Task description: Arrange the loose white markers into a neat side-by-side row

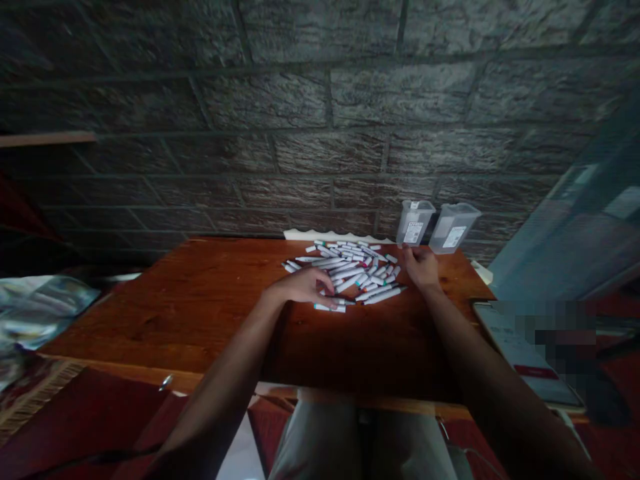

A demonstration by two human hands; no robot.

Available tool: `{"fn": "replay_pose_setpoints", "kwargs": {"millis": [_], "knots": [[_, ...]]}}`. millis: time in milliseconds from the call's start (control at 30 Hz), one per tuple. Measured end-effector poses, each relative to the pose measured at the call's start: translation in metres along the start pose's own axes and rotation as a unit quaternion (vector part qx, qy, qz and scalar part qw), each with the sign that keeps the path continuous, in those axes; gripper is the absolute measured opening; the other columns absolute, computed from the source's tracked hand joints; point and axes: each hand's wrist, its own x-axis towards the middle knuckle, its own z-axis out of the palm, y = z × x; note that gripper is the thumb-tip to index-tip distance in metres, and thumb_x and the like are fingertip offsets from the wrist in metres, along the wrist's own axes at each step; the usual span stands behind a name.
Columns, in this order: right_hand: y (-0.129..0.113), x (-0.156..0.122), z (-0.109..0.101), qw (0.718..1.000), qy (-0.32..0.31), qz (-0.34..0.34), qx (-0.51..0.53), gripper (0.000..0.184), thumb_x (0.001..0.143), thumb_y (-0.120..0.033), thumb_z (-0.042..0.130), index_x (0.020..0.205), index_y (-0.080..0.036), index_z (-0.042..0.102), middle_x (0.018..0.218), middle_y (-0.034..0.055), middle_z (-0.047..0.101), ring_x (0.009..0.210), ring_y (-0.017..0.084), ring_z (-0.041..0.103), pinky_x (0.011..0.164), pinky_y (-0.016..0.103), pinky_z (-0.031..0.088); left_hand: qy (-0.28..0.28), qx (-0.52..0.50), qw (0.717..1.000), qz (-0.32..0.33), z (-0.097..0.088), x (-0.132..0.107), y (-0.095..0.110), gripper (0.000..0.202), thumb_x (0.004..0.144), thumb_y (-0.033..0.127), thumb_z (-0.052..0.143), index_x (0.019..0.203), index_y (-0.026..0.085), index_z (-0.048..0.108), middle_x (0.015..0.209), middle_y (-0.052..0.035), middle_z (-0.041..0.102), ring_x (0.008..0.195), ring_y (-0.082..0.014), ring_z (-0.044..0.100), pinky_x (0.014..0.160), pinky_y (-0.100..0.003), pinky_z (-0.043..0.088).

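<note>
Over the near left side of a pile of white markers (pixel 350 267), my left hand (pixel 303 285) is spread, thumb and forefinger apart. Close to its thumb lies a grey-tipped marker (pixel 344 301), with a white marker (pixel 338 309) just below. The markers have caps or ends in several colours. To the right of the pile, my right hand (pixel 423 268) has its fingers bent together at the foot of a clear plastic container (pixel 417 223). What its fingertips hold, if anything, is hidden. A second clear container (pixel 454 229) stands upright beside the first.
The markers lie on a reddish wooden table (pixel 210 300) against a grey block wall (pixel 300 153). A pale wavy-edged strip (pixel 340 236) runs along the back edge. At the right edge is a flat pale device (pixel 525 360). Plastic bags (pixel 45 307) lie beyond the left end.
</note>
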Motion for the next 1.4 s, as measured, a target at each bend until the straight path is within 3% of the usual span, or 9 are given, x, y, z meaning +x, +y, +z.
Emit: {"fn": "replay_pose_setpoints", "kwargs": {"millis": [233,400,567,900,1133,1400], "knots": [[-0.001,-0.001,0.002,1.000,0.001,-0.008,0.013,0.058,0.087,-0.062,0.042,0.053,-0.017,0.055,0.050,0.0039,0.055,0.052,0.014,0.050,0.053,0.027,0.029,-0.013,-0.005,0.999,0.031,0.003,0.003,0.003,0.023,0.065,0.039,0.080,0.082,0.024,0.078,0.078,-0.0028,0.070,0.075,-0.0170,0.060,0.072,-0.026,0.042],[-0.004,-0.003,0.004,1.000,-0.023,0.002,0.013,0.058,0.086,-0.063,0.042,0.055,-0.017,0.058,0.051,0.0050,0.058,0.050,0.014,0.050,0.051,0.027,0.029,-0.008,0.052,0.997,0.064,0.011,0.008,0.010,0.022,0.068,0.033,0.078,0.086,0.021,0.075,0.085,-0.0027,0.069,0.081,-0.0170,0.060,0.075,-0.025,0.042],[-0.009,-0.004,0.004,1.000,-0.017,-0.006,0.025,0.058,0.086,-0.062,0.040,0.054,-0.017,0.057,0.052,0.0051,0.058,0.052,0.015,0.051,0.052,0.027,0.030,0.029,0.078,0.995,0.056,0.013,0.009,0.008,0.020,0.069,0.031,0.078,0.086,0.021,0.072,0.085,-0.0010,0.068,0.082,-0.0170,0.060,0.074,-0.024,0.041],[-0.024,-0.013,0.001,0.999,-0.021,-0.021,0.030,0.056,0.088,-0.060,0.039,0.052,-0.019,0.050,0.049,0.0019,0.050,0.053,0.013,0.048,0.054,0.027,0.030,0.022,0.155,0.987,0.046,0.017,0.010,0.018,0.020,0.075,0.027,0.073,0.094,0.023,0.072,0.094,-0.0030,0.071,0.092,-0.0218,0.063,0.083,-0.029,0.042],[-0.029,-0.018,0.002,0.998,-0.013,-0.042,0.046,0.053,0.088,-0.058,0.042,0.053,-0.019,0.052,0.050,0.0014,0.050,0.052,0.013,0.048,0.055,0.026,0.032,0.030,0.163,0.984,0.063,0.022,0.011,0.026,0.011,0.078,0.023,0.068,0.089,0.023,0.070,0.094,-0.0039,0.070,0.093,-0.0209,0.062,0.083,-0.028,0.043],[-0.029,-0.019,0.005,0.997,-0.024,-0.050,0.045,0.055,0.088,-0.058,0.041,0.055,-0.016,0.056,0.050,0.0019,0.053,0.052,0.012,0.047,0.054,0.026,0.031,0.041,0.167,0.984,0.052,0.024,0.011,0.023,0.022,0.081,0.021,0.066,0.102,0.022,0.068,0.108,-0.0055,0.066,0.103,-0.0221,0.061,0.091,-0.031,0.044]]}}
